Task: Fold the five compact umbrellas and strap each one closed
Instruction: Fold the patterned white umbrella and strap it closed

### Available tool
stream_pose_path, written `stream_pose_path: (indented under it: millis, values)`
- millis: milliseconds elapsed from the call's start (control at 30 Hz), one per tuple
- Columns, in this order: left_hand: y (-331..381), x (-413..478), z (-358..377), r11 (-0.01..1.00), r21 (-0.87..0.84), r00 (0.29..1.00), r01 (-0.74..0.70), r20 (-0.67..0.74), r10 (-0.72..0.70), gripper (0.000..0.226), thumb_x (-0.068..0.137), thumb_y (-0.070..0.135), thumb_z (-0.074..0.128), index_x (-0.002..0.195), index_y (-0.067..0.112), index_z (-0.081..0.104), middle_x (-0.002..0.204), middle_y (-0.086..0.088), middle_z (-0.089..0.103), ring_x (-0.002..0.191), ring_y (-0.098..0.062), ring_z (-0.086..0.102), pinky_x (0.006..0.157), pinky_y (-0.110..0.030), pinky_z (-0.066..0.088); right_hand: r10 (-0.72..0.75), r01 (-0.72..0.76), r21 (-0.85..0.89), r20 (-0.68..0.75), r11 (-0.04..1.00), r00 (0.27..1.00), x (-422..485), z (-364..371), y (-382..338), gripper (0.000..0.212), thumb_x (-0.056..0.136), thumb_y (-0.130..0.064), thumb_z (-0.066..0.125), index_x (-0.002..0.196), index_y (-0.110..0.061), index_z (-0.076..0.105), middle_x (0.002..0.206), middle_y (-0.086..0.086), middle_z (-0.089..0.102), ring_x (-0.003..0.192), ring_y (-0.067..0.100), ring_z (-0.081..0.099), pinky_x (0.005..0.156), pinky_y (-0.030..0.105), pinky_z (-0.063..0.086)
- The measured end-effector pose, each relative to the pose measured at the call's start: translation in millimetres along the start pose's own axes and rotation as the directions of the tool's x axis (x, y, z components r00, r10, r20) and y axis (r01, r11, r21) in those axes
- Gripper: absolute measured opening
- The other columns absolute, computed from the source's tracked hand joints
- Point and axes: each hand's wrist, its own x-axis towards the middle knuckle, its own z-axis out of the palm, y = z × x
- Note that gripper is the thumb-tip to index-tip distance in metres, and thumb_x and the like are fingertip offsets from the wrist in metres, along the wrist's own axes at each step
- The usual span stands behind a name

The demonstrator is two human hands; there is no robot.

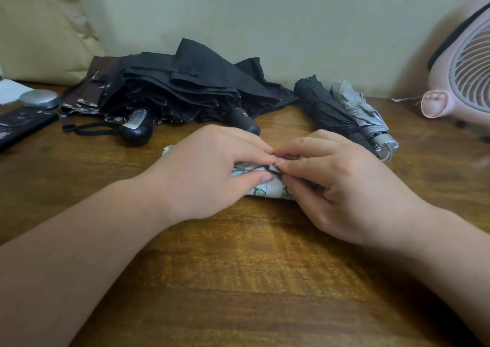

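On the surface, centre: left grip and right grip, fingers curled, both pinching the strap atop the patterned umbrella, which lies flat beneath them. Behind: loose black umbrellas at left; two rolled umbrellas at right.

- You have no legible text, brand, number or sign in view.
- Black umbrella handle: small pale mark, too blurred to read.
- Dark flat object at left: pale markings, unreadable.
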Motion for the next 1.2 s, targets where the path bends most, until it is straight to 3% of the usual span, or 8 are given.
stream_pose_path:
  millis: [233,333,567,733,867,1000,1100,1200]
  values:
    - [30,-12,5,0.94,0.341,0.996,-0.023,0.088,-0.007,0.052,0.098,0.039,0.06,0.148,0.033,0.049,0.151,0.015,0.049,0.141,-0.012,0.045,0.123,-0.04,0.03,0.023,-0.021,0.086,-0.015,0.996,1.0,-2,-2,1,0.023,0.103,-0.021,0.059,0.113,-0.01,0.077,0.125,-0.003,0.071,0.11,0.016,0.07,0.085,0.039,0.059]
    - [24,-12,8,0.955,0.295,0.999,0.013,0.037,-0.025,0.035,0.093,0.029,0.061,0.126,0.023,0.069,0.124,0.002,0.072,0.116,-0.024,0.067,0.103,-0.051,0.052,0.069,-0.069,-0.035,0.002,0.997,0.998,-3,-4,-7,0.03,0.104,-0.028,0.051,0.111,-0.015,0.077,0.126,-0.006,0.071,0.103,0.024,0.073,0.072,0.045,0.06]
    - [27,-1,11,0.919,0.394,0.989,0.028,0.125,-0.084,0.052,0.106,0.035,0.045,0.157,0.029,0.037,0.16,0.016,0.037,0.148,-0.006,0.031,0.126,-0.034,0.018,0.219,-0.154,-0.319,0.176,0.935,0.96,8,-7,-30,0.044,0.098,-0.036,0.033,0.124,-0.021,0.065,0.118,-0.003,0.068,0.099,0.031,0.067,0.068,0.042,0.057]
    - [23,0,7,0.948,0.313,0.994,0.055,0.075,-0.082,0.045,0.095,0.042,0.056,0.14,0.033,0.058,0.14,0.016,0.059,0.13,-0.01,0.053,0.112,-0.04,0.042,0.228,-0.208,-0.11,0.211,0.972,0.951,6,-11,-16,0.04,0.095,-0.037,0.045,0.126,-0.024,0.066,0.125,-0.012,0.065,0.111,0.022,0.064,0.08,0.042,0.057]
    - [5,3,-11,0.888,0.436,0.965,0.149,0.133,-0.228,0.07,0.083,0.067,0.064,0.147,0.047,0.04,0.139,0.024,0.052,0.129,-0.007,0.048,0.111,-0.04,0.04,0.302,-0.307,-0.031,0.298,0.951,0.906,-4,-19,5,0.065,0.085,-0.061,0.053,0.147,-0.044,0.04,0.135,-0.022,0.055,0.123,0.009,0.057,0.096,0.041,0.054]
    - [-16,-3,-32,0.927,0.283,0.942,0.248,0.154,-0.299,0.064,0.067,0.068,0.077,0.126,0.052,0.057,0.117,0.028,0.06,0.11,0.002,0.054,0.096,-0.037,0.051,0.36,-0.345,-0.104,0.267,0.933,0.894,-2,-15,3,0.071,0.079,-0.069,0.059,0.141,-0.052,0.029,0.125,-0.02,0.055,0.112,0.011,0.06,0.089,0.04,0.055]
    - [-20,-12,-47,0.946,0.128,0.941,0.298,0.124,-0.314,0.058,0.06,0.063,0.087,0.112,0.056,0.062,0.11,0.039,0.06,0.107,0.016,0.054,0.086,-0.013,0.045,0.375,-0.374,-0.056,0.262,0.926,0.889,-2,-20,3,0.072,0.077,-0.075,0.057,0.141,-0.049,0.036,0.128,-0.022,0.059,0.115,0.008,0.06,0.093,0.037,0.054]
    - [-26,-16,-55,0.898,-0.347,0.934,0.272,-0.13,-0.334,0.074,0.048,0.066,0.091,0.116,0.046,0.07,0.113,0.019,0.071,0.105,0.0,0.067,0.088,-0.027,0.056,0.451,-0.522,0.262,0.287,0.812,0.845,-8,-30,1,0.062,0.075,-0.07,0.068,0.13,-0.043,0.056,0.113,-0.02,0.069,0.101,0.003,0.066,0.087,0.035,0.056]
